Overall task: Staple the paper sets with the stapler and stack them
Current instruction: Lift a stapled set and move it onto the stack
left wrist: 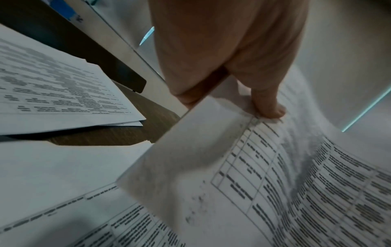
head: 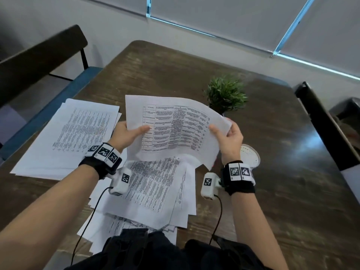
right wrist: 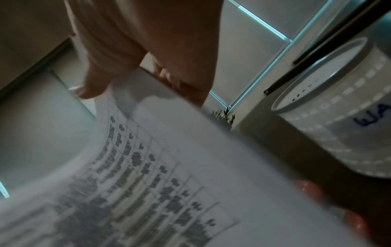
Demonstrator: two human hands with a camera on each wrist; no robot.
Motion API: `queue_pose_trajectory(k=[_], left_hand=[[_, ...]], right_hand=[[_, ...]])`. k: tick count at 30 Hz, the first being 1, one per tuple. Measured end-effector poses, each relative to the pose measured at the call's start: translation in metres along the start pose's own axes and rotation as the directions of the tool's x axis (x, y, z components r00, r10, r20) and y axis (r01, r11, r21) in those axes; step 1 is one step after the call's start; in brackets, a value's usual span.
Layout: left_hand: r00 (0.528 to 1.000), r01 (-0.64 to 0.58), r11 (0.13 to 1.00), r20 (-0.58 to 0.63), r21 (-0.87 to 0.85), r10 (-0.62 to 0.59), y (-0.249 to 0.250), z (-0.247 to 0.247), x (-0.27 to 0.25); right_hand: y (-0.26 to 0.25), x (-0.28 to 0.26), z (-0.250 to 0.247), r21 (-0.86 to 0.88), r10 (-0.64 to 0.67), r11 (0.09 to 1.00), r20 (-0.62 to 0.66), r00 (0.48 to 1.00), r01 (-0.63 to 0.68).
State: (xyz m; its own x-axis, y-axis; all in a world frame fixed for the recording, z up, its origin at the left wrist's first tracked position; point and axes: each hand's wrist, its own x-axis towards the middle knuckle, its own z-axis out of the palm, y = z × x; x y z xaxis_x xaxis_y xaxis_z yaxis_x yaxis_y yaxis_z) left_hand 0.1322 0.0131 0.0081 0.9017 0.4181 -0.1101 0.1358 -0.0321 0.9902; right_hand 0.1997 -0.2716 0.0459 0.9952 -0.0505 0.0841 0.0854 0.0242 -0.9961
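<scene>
I hold a printed paper set (head: 175, 129) up over the table, sagging between both hands. My left hand (head: 136, 131) pinches its left edge, thumb on top; the left wrist view shows the left hand (left wrist: 228, 103) on the paper set (left wrist: 253, 167). My right hand (head: 224, 131) pinches the right edge, and in the right wrist view the right hand (right wrist: 141, 86) grips the paper set (right wrist: 169, 167). A neat stack of papers (head: 68, 137) lies at the left. A loose pile of sheets (head: 155, 188) lies under my wrists. No stapler shows plainly; a reddish object (right wrist: 308, 188) peeks from under the held sheets.
A small green plant (head: 226, 94) stands behind the held sheets. A white paper cup (head: 251, 156) sits just right of my right wrist. The dark wooden table (head: 272, 191) has a bench (head: 39, 55) at its left and a chair (head: 327, 129) at its right.
</scene>
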Motion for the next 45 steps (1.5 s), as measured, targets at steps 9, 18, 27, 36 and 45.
queue_pose_trajectory(k=[9,18,27,36,45], left_hand=[[0.996,0.075,0.995,-0.05,-0.064,-0.078,-0.014,-0.022,0.006],[0.987,0.158,0.968,-0.072,0.194,-0.146,-0.051,-0.013,0.002],[0.965,0.252,0.948,-0.13,0.196,-0.229,-0.064,-0.028,0.007],[0.893,0.449,0.868,0.131,-0.212,-0.43,-0.038,0.038,-0.005],[0.953,0.241,0.96,-0.223,0.146,-0.205,-0.058,0.034,0.005]], right_hand=[[0.027,-0.015,0.004,0.0,0.121,0.993,-0.039,0.992,-0.121],[0.056,-0.021,0.011,-0.2,0.244,0.95,-0.001,0.97,-0.24],[0.065,-0.029,-0.009,0.118,0.458,0.883,-0.014,0.889,-0.453],[0.087,-0.052,0.002,0.3,0.582,0.785,-0.058,0.811,-0.542],[0.102,-0.053,0.005,0.156,0.58,0.809,-0.044,0.814,-0.567]])
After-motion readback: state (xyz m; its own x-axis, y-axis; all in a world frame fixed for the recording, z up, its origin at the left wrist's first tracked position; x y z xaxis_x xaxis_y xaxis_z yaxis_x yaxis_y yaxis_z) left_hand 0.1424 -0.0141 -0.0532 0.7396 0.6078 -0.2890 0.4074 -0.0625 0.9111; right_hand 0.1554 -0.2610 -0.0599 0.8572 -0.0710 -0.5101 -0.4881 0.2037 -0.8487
